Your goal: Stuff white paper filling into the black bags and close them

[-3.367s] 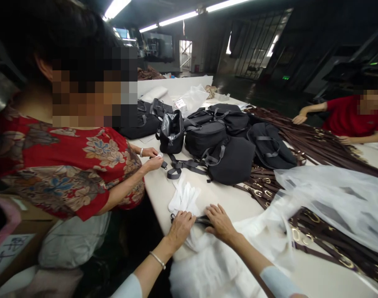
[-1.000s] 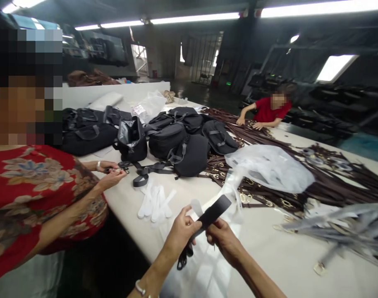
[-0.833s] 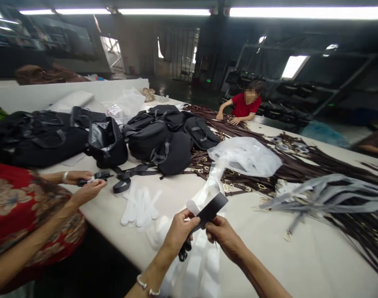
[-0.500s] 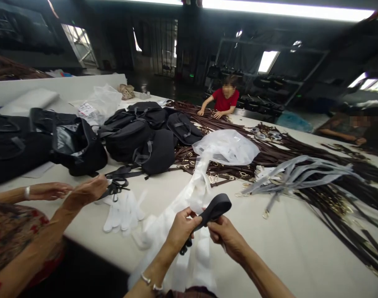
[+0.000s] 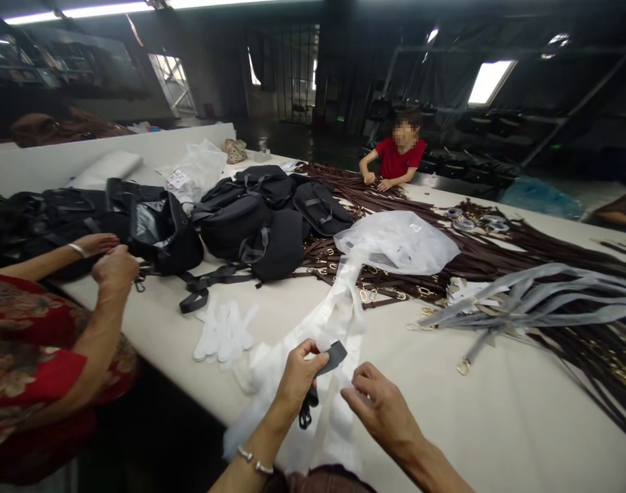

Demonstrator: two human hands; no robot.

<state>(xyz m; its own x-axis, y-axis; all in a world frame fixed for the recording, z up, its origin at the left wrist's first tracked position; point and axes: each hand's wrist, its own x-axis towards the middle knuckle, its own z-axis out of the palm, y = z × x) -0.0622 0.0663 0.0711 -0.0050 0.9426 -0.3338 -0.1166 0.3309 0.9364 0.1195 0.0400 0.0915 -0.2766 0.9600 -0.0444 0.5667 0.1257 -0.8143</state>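
A short folded length of black webbing strap [image 5: 335, 357] sticks out of my left hand [image 5: 301, 373], whose thumb and fingers are closed on it. Below that hand hangs a black plastic clip [image 5: 305, 414]. Just right of the strap, apart from it, is my right hand [image 5: 379, 404]. Its fingers are curled in towards the thumb, and what they pinch, if anything, is too small to make out. Beneath both hands lies a long white plastic sheet [image 5: 326, 322], bunched and spread towards me.
White strips [image 5: 224, 334] lie left of the sheet. Black bags [image 5: 261, 233] are piled behind. A clear plastic bag [image 5: 400, 241] rests on brown straps [image 5: 477, 250]; grey straps [image 5: 539, 301] lie right. A co-worker's hands [image 5: 115, 267] are at the left; a person in red [image 5: 399, 161] sits opposite.
The strap's large loop has become a short folded end in my left hand. My right hand has come off the strap. The left co-worker's hands have moved away from the white strips.
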